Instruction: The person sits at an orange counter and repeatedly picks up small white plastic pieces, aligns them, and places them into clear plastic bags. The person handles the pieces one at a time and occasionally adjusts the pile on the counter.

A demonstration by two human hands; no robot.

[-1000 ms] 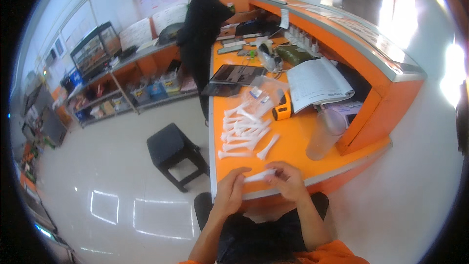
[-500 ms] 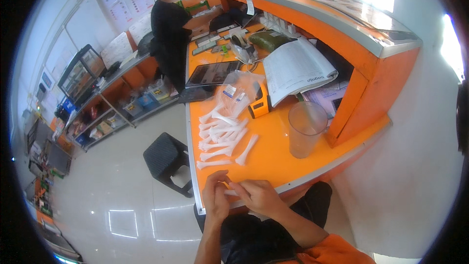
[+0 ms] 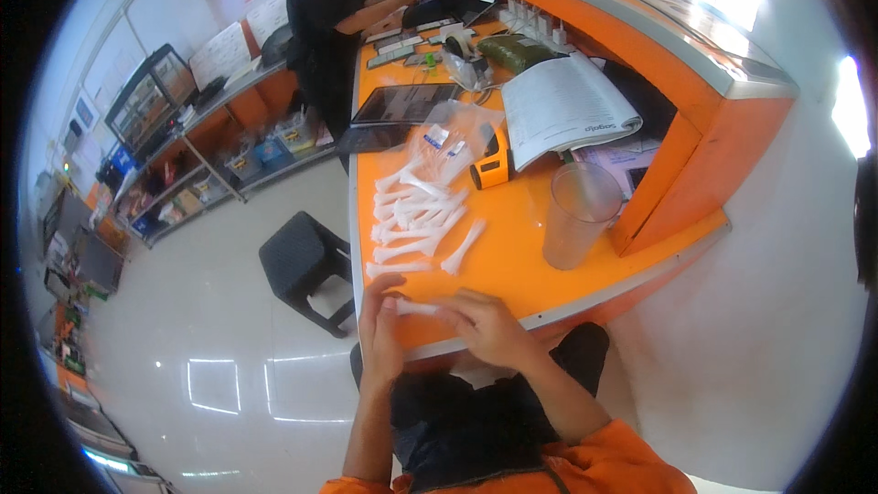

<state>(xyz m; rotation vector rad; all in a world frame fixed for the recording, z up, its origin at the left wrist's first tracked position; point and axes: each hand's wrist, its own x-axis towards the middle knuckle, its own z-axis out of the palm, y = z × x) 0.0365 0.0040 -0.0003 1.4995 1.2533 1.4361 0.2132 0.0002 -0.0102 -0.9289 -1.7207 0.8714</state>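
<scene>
Between my hands, over the near end of the orange counter, stretches a thin white bundle (image 3: 417, 308) with a flared end. My left hand (image 3: 382, 325) is at its left end, fingers partly curved and thumb against it. Its right end goes into the closed fingers of my right hand (image 3: 489, 325). Just beyond lies a pile of similar white bundles (image 3: 416, 220), narrow in the middle and wider at the ends. One separate bundle (image 3: 464, 248) rests to the right of the pile. Behind the pile is a clear plastic bag (image 3: 448, 142) with a label.
A translucent tumbler (image 3: 579, 220) stands to the right, near an orange-and-black device (image 3: 491, 165). Beyond are an open booklet (image 3: 572, 110) and a tablet (image 3: 402, 102). A dark stool (image 3: 306, 261) stands left of the counter (image 3: 512, 288). Another person (image 3: 322, 37) works at the far end.
My hands have moved forward over the counter's edge and slightly apart, so more of the held white bundle shows. The view has shifted; the far person's arm is raised higher.
</scene>
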